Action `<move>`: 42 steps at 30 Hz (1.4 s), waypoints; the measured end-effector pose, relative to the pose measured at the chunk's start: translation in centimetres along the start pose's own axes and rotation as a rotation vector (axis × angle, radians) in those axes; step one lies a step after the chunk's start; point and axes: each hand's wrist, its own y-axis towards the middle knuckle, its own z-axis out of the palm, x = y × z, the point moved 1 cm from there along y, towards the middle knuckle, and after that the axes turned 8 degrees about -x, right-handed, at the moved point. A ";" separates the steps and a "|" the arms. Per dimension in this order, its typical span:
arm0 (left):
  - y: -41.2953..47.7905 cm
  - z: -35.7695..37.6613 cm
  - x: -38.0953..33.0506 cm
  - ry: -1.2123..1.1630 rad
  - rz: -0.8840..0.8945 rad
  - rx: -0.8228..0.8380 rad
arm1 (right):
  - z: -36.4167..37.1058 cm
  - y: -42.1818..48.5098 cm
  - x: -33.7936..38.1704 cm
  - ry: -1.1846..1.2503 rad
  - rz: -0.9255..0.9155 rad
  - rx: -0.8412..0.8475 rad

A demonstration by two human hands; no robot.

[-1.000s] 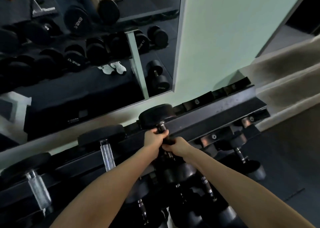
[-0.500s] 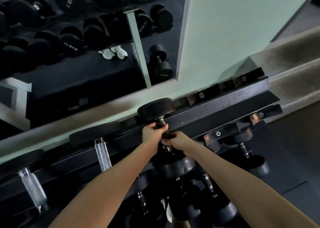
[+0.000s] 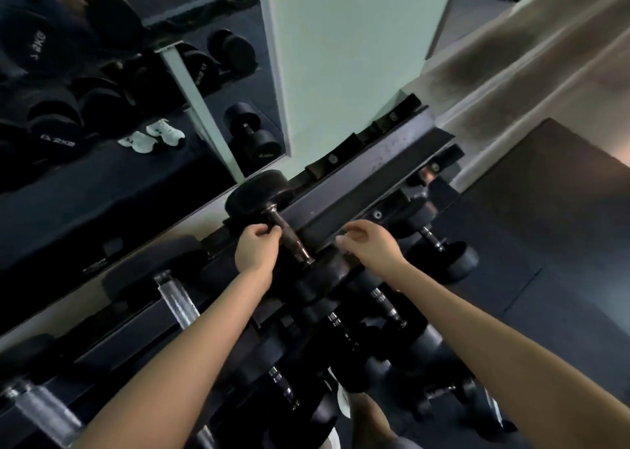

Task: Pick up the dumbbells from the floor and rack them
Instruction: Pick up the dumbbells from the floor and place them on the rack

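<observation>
One black rack stands against mirror and pale wall.

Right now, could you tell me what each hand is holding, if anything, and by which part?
The left hand grips the dumbbell by its handle, just below the far head. The right hand holds nothing.

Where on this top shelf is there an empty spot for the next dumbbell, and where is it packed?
Free: the empty saddles right of the dumbbell your left hand holds, out to the end of the rack. Crowded: silver-handled dumbbells fill the left side, and the lower-tier dumbbells sit packed below.
</observation>
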 end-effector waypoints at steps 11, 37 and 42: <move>-17.5 6.6 0.0 0.143 0.687 0.292 | -11.5 -18.8 -24.1 0.298 0.618 -0.413; -33.1 45.2 39.5 1.032 0.812 0.817 | -0.1 -20.7 -69.6 1.017 1.166 -0.461; -27.6 56.2 48.0 1.195 0.840 0.863 | 6.9 -13.8 -79.2 1.076 1.170 -0.498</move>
